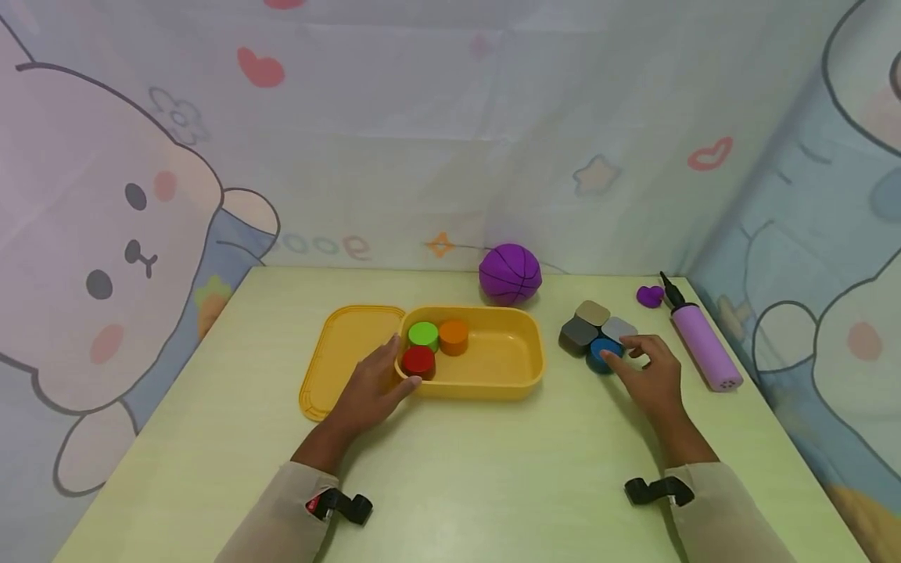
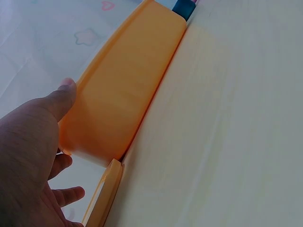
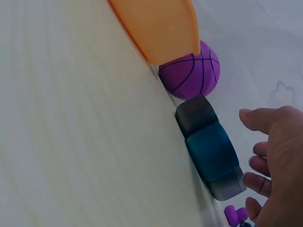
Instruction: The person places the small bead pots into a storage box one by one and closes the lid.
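My left hand (image 1: 369, 387) holds the left end of a yellow plastic box (image 1: 486, 391), thumb on its front rim and fingers around the left end. Inside the box, at the left, are a green round piece (image 1: 423, 335), an orange one (image 1: 454, 337) and a red one (image 1: 418, 363). My right hand (image 1: 653, 374) hovers beside a close cluster of rounded pieces, thumb and fingers spread. A gap shows between it and the blue piece (image 3: 213, 149) in the right wrist view. Against the blue stand a dark grey piece (image 1: 579, 336), a beige one (image 1: 594, 313) and a light grey one (image 1: 619, 327).
A flat yellow lid (image 1: 327, 360) lies left of the box, partly under my left hand. Behind the box sits a purple basketball (image 1: 510, 274). At the right lie a purple heart-shaped piece (image 1: 650, 296) and a purple hand pump (image 1: 706, 344) with a black nozzle.
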The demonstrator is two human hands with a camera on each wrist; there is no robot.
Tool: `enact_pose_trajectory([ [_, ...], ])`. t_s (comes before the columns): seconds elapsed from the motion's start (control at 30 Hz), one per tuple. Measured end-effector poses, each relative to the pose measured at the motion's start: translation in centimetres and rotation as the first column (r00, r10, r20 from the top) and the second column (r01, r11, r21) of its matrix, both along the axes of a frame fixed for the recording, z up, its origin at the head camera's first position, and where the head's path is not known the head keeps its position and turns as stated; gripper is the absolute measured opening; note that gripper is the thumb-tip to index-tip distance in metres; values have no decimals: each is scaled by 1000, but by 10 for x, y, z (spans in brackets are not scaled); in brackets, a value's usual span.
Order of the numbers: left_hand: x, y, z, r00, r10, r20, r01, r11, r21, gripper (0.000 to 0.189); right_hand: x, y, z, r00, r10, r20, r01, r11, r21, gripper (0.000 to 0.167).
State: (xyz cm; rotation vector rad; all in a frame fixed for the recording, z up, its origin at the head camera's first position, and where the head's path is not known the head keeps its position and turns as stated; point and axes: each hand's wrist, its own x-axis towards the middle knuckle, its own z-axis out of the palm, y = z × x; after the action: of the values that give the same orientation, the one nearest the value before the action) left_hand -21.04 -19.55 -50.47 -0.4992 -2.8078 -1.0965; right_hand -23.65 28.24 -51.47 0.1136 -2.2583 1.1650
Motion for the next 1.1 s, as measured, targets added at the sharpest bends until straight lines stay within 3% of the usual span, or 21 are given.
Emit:
enact_pose_trajectory([
  [0.4,2,0,0,1000,-5,-13,5,1000,-12,90,2,3,-9,995,-41,90,35,997,64,38],
  [1.1,3,0,3,1000,-6,0,6,1000,12,89,3,3,-7,995,-32,93,20,991,133,44],
])
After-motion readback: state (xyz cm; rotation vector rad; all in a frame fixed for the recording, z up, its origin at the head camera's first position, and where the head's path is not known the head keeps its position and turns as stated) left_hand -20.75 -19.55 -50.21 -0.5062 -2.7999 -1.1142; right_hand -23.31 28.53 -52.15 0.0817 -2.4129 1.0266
